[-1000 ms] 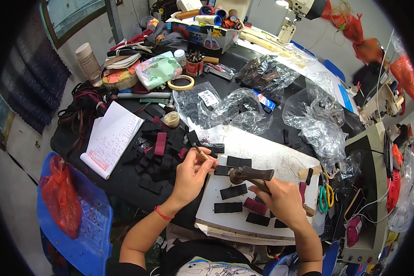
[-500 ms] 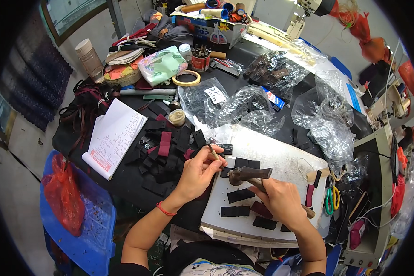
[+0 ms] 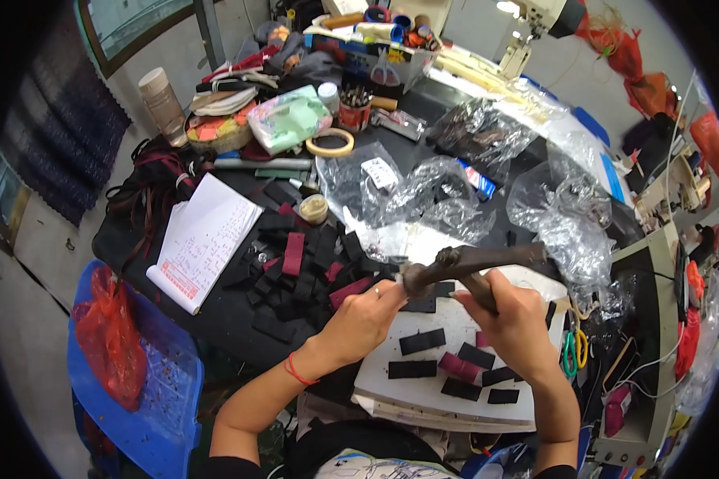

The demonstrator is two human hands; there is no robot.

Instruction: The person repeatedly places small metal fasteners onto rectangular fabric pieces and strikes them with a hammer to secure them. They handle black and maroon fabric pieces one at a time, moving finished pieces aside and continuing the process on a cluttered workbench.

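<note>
My left hand (image 3: 363, 321) is closed in a pinch over the far left part of the white board (image 3: 399, 403). The slim punch in its fingers is mostly hidden now; the earlier frame shows it as a short rod. My right hand (image 3: 521, 318) grips a hammer (image 3: 483, 266) by its wooden handle. One end of the dark hammer head is at the left fingertips, over the punch; contact cannot be made out. Short black strips (image 3: 422, 342) and a maroon strip (image 3: 460, 367) lie on the board. A heap of black pieces (image 3: 273, 307) lies beside the left hand.
Left of the heap lies a written notepad (image 3: 204, 239). A small open jar (image 3: 313, 209) and a tape roll (image 3: 330, 143) stand behind. Crumpled clear plastic bags (image 3: 439, 188) spread across the back. Scissors (image 3: 570, 351) lie right of the board; a blue plastic chair (image 3: 164, 375) stands left.
The hammer has come up nearer the camera and its head now covers the left fingertips and the punch. My right hand has moved slightly up and right; the left slightly right and down.
</note>
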